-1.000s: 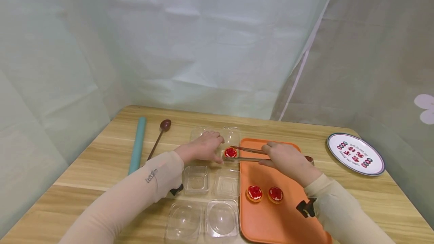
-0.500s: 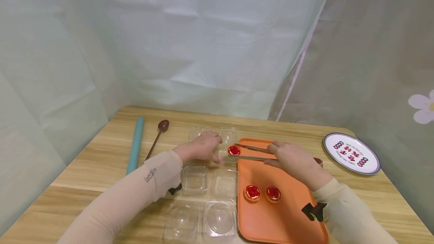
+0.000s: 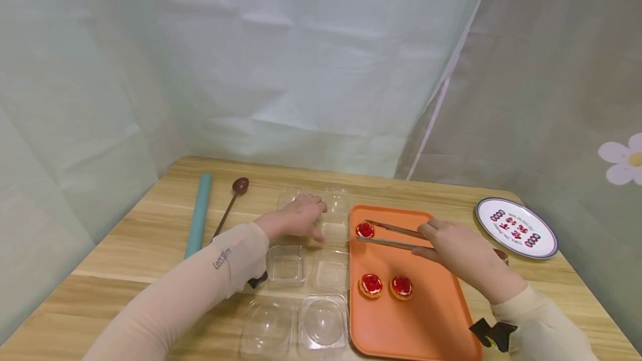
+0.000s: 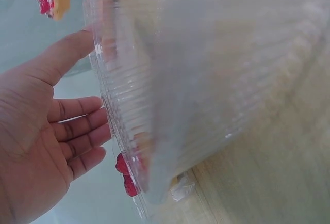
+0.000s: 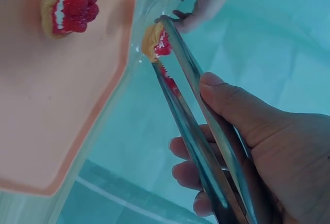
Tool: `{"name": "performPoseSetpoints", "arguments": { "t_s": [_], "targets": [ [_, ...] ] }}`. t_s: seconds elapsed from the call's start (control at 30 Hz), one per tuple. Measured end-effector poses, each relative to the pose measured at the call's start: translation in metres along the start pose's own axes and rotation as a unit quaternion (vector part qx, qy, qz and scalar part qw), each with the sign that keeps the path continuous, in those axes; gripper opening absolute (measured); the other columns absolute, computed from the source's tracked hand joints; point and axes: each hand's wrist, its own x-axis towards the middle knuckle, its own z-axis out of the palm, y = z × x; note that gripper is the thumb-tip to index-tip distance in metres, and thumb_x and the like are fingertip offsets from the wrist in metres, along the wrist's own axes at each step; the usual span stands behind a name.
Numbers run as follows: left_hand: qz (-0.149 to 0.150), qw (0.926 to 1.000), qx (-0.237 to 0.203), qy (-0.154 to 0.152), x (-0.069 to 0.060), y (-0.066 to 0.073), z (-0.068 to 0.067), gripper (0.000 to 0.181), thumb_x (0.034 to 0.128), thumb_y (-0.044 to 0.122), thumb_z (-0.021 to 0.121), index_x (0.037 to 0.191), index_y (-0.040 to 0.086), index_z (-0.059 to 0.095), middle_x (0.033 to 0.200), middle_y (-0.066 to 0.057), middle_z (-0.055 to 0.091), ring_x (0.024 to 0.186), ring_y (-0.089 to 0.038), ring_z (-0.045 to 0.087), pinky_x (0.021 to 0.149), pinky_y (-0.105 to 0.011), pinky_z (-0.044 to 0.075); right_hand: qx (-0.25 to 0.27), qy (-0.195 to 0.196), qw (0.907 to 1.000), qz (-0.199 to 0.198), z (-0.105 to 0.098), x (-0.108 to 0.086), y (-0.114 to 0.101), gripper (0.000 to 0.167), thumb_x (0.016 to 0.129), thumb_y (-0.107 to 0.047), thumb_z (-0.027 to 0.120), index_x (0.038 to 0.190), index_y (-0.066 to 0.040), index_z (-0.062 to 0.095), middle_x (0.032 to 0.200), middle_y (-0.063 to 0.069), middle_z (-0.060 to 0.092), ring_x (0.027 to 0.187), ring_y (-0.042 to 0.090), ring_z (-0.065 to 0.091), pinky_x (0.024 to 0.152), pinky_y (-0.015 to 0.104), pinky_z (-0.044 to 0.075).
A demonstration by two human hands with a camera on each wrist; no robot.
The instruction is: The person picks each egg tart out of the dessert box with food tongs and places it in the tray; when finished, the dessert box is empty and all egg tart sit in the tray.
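Observation:
In the head view my right hand (image 3: 463, 252) grips a pair of metal tongs (image 3: 396, 244). Their tips hold a small tart (image 3: 365, 230) with red topping above the upper left of the orange tray (image 3: 416, 322). Close beside a hinged clear plastic box (image 3: 335, 229), my left hand (image 3: 299, 216) has loosely bent fingers. In the left wrist view its thumb meets the box's plastic wall (image 4: 170, 79); nothing is gripped. Two more red-topped tarts, a left one (image 3: 371, 285) and a right one (image 3: 402, 287), lie on the tray.
Several clear boxes stand left of the tray, including a nearer one (image 3: 325, 322) and a smaller-looking one (image 3: 287, 266). Farther left lie a teal roll (image 3: 199, 213) and a brown long-handled spoon (image 3: 241, 186). A printed white plate (image 3: 516, 247) sits at the right.
My right hand, with the tongs and tart, has moved right, from over the clear box to above the tray. My left hand stays nearly in place.

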Motion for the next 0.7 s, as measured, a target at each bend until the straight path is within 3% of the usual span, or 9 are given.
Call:
{"name": "performPoseSetpoints", "arguments": {
  "t_s": [0.47,0.7],
  "targets": [
    [-0.006,1.0,0.007,0.001,0.001,-0.001,0.001,0.071,0.0731,0.046,0.079,0.124,0.003,0.058,0.124,-0.013,0.059,0.12,-0.029,0.051,0.11,-0.043,0.036,0.022,-0.019,0.9987,0.042,0.006,-0.031,0.015,0.023,0.076,-0.033,0.077,0.087,-0.016,0.066,0.071,-0.011,0.051,0.058,-0.001,0.04,0.05,0.018,0.037],
    [-0.007,0.9999,0.01,-0.004,0.001,-0.001,0.0,0.072,0.0733,0.048,0.078,0.126,0.003,0.057,0.124,-0.013,0.058,0.12,-0.029,0.05,0.111,-0.044,0.035,0.019,-0.013,0.9988,0.042,0.01,-0.042,0.019,0.02,0.075,-0.032,0.078,0.084,-0.019,0.066,0.07,-0.015,0.052,0.06,0.0,0.044,0.052,0.019,0.041]
  ]
}}
